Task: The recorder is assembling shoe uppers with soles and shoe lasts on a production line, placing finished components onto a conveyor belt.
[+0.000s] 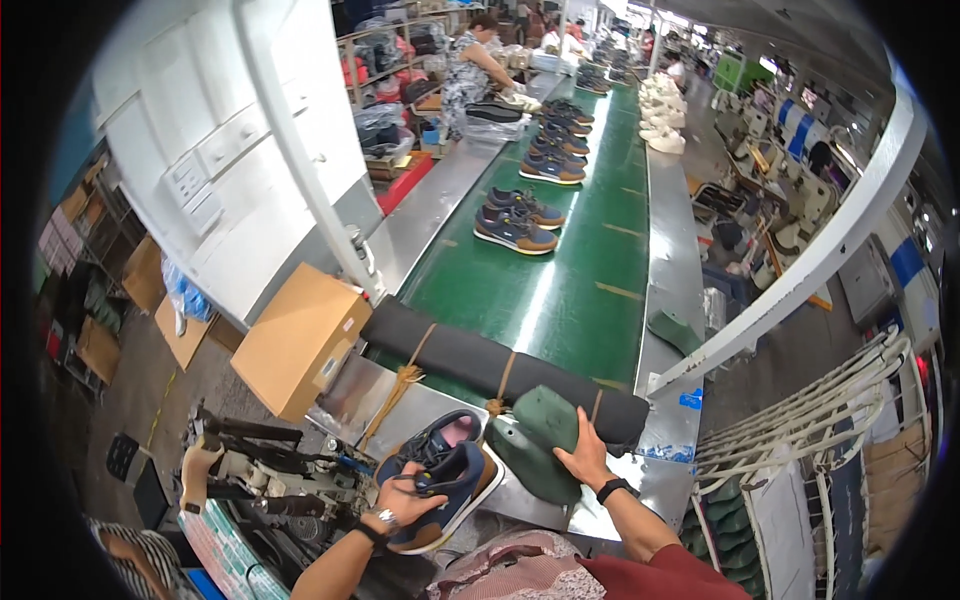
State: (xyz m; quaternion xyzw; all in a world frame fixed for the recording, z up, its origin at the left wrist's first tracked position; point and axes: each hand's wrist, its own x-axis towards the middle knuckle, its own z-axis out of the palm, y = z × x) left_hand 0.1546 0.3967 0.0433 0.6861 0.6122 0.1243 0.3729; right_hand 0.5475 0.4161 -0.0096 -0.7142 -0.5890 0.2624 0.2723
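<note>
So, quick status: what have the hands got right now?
Left hand grips navy sneaker. Right hand on green shoe last. Dark padded roll lies just beyond.

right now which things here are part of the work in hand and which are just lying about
In hand:
- left hand holding a navy shoe
- right hand on a green shoe last

Lying about:
- black roll tied with cord across the belt end
- pairs of shoes further up the green belt
- cardboard box
- another green last on the side rail
</note>
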